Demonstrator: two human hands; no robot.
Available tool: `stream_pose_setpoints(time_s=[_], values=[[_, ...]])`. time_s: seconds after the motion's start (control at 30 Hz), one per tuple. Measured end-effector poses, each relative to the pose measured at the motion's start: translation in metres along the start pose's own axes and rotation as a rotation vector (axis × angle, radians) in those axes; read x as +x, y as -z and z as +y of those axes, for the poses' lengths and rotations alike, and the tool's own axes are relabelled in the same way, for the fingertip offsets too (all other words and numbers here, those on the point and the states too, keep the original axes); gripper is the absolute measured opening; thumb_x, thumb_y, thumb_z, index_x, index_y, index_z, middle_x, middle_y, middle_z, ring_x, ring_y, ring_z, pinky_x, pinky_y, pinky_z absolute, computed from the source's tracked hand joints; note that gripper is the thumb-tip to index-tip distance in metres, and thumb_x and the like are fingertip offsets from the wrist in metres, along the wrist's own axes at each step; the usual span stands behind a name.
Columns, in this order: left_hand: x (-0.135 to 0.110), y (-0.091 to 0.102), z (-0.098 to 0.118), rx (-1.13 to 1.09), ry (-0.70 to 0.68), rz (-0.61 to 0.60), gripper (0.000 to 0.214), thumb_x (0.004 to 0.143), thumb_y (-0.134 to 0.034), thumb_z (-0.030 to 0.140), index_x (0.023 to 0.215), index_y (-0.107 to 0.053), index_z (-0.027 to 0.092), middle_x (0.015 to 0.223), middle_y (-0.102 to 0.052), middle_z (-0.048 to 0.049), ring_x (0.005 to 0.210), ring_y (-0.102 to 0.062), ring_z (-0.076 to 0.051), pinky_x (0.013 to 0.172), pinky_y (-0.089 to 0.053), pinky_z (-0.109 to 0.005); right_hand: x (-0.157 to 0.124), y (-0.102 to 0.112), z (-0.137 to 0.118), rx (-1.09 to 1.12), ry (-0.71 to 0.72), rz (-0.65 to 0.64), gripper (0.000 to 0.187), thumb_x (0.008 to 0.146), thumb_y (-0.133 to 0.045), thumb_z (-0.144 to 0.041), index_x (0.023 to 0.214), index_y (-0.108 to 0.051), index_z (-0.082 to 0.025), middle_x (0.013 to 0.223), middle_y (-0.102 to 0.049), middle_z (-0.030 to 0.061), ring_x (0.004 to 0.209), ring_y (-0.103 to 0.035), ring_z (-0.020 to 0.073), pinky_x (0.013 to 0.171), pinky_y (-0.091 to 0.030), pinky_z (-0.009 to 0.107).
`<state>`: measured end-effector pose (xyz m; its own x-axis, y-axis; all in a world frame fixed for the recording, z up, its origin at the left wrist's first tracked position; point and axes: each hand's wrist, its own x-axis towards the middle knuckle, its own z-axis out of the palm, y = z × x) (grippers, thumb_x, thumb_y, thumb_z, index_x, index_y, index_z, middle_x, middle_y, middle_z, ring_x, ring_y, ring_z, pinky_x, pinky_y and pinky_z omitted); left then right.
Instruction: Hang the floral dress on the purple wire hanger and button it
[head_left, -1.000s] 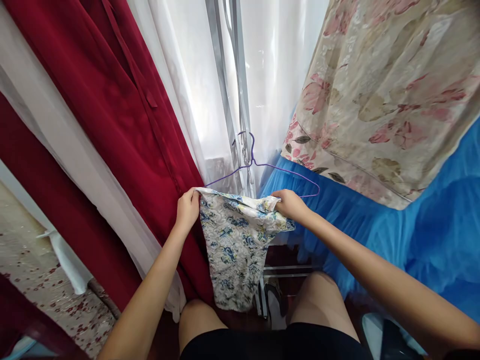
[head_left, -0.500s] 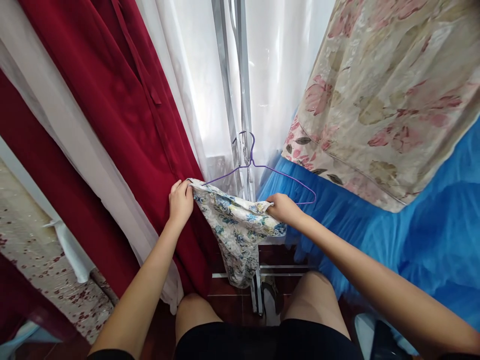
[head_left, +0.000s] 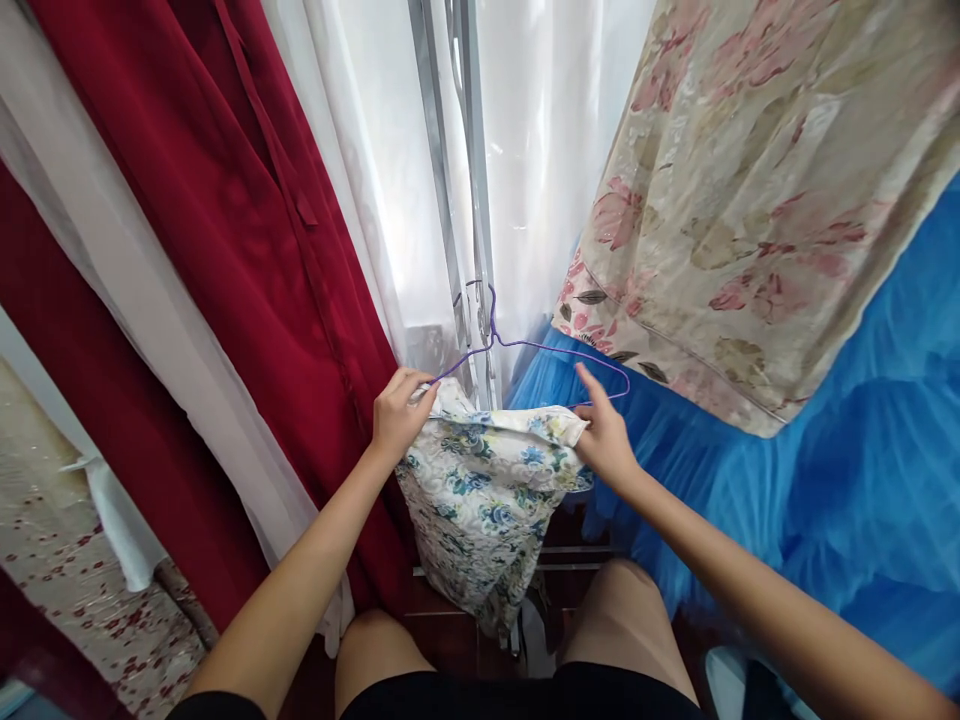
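A white garment with blue and yellow flowers hangs between my hands, its upper edge stretched sideways. My left hand is closed on that edge at the left, with thumb and fingers at the left end of a purple wire hanger. On the other side, my right hand holds the garment's right corner, its thumb raised beside the hanger's lower bar. Part of the hanger's left end is hidden by the cloth and my fingers. The hanger's hook is up against a metal rack post.
Long red cloth and white drapes hang on the left. To the right are a beige dress with pink flowers and blue tulle. Low metal bars of the rack cross above the dark tiled floor between my knees.
My left hand has moved right onto the hanger's left end, and the garment hangs fuller. My right hand has shifted slightly right and down, and its thumb has lifted.
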<state>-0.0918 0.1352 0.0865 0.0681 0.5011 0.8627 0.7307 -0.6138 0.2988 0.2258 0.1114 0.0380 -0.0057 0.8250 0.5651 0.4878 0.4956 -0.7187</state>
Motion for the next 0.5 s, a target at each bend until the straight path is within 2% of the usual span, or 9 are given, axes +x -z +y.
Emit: stream_pose_setpoints(time_s=[0.03,0.1,0.17,0.23,0.3,0.37,0.43,0.5], values=[[-0.002,-0.002,-0.002,-0.011,-0.017,0.004,0.017,0.095,-0.063,0.033,0.098,-0.073,0.019,0.096,-0.071,-0.0066,0.088,-0.068,-0.019,0.083,-0.051,-0.027,0.002,0.007,0.004,-0.011,-0.011,0.08,0.096,0.081,-0.058,-0.021,0.165,-0.013,-0.012,0.061,-0.059,-0.0067,0.053,-0.049,0.0168,0.056,-0.041,0.027],[-0.006,-0.006,-0.004,-0.018,-0.031,0.008,0.016,0.096,-0.061,0.032,0.095,-0.072,0.02,0.092,-0.073,-0.0052,0.086,-0.068,-0.018,0.082,-0.051,-0.028,0.012,0.019,0.012,-0.064,-0.04,0.148,0.101,0.078,-0.06,-0.02,0.165,-0.01,-0.011,0.056,-0.051,-0.0098,0.05,-0.043,0.0158,0.054,-0.036,0.027],[-0.008,-0.009,-0.003,0.001,-0.015,0.003,0.016,0.096,-0.061,0.033,0.096,-0.071,0.02,0.093,-0.074,-0.0046,0.087,-0.069,-0.019,0.082,-0.051,-0.028,0.026,0.03,0.018,-0.136,-0.055,0.117,0.095,0.079,-0.064,-0.027,0.163,-0.023,-0.008,0.052,-0.047,-0.0098,0.05,-0.041,0.0156,0.053,-0.032,0.027],[-0.008,-0.008,-0.003,0.036,0.026,-0.009,0.017,0.096,-0.061,0.035,0.097,-0.071,0.022,0.095,-0.075,-0.0038,0.088,-0.07,-0.019,0.082,-0.051,-0.028,0.038,0.038,0.021,-0.237,-0.048,0.079,0.083,0.081,-0.068,-0.038,0.153,-0.045,-0.006,0.052,-0.048,-0.0073,0.051,-0.042,0.0159,0.053,-0.03,0.028],[-0.008,-0.002,-0.004,0.08,0.086,-0.019,0.019,0.095,-0.063,0.039,0.101,-0.071,0.023,0.095,-0.074,-0.003,0.088,-0.07,-0.02,0.081,-0.051,-0.029,0.044,0.045,0.02,-0.34,-0.034,0.077,0.068,0.082,-0.068,-0.046,0.138,-0.063,-0.007,0.055,-0.053,-0.0037,0.053,-0.044,0.016,0.054,-0.029,0.029],[-0.008,0.005,-0.009,0.101,0.141,-0.025,0.025,0.095,-0.063,0.042,0.11,-0.069,0.023,0.098,-0.074,-0.0038,0.093,-0.07,-0.022,0.083,-0.051,-0.03,0.044,0.051,0.015,-0.393,-0.009,0.085,0.05,0.084,-0.068,-0.05,0.113,-0.076,-0.01,0.059,-0.057,-0.0007,0.055,-0.046,0.0156,0.055,-0.029,0.029],[-0.008,0.014,-0.016,0.097,0.148,-0.042,0.03,0.098,-0.057,0.044,0.117,-0.066,0.022,0.106,-0.072,-0.0065,0.102,-0.068,-0.024,0.09,-0.05,-0.033,0.041,0.059,0.007,-0.373,0.025,0.087,0.041,0.085,-0.067,-0.053,0.081,-0.075,-0.013,0.055,-0.054,-0.0003,0.053,-0.043,0.014,0.053,-0.026,0.029],[-0.009,0.021,-0.024,0.102,0.118,-0.073,0.032,0.103,-0.046,0.043,0.116,-0.065,0.021,0.111,-0.07,-0.0086,0.108,-0.064,-0.025,0.097,-0.047,-0.037,0.038,0.067,-0.002,-0.248,0.002,0.012,0.047,0.083,-0.069,-0.056,0.061,-0.065,-0.015,0.05,-0.049,-0.0009,0.05,-0.039,0.0123,0.05,-0.024,0.028]])
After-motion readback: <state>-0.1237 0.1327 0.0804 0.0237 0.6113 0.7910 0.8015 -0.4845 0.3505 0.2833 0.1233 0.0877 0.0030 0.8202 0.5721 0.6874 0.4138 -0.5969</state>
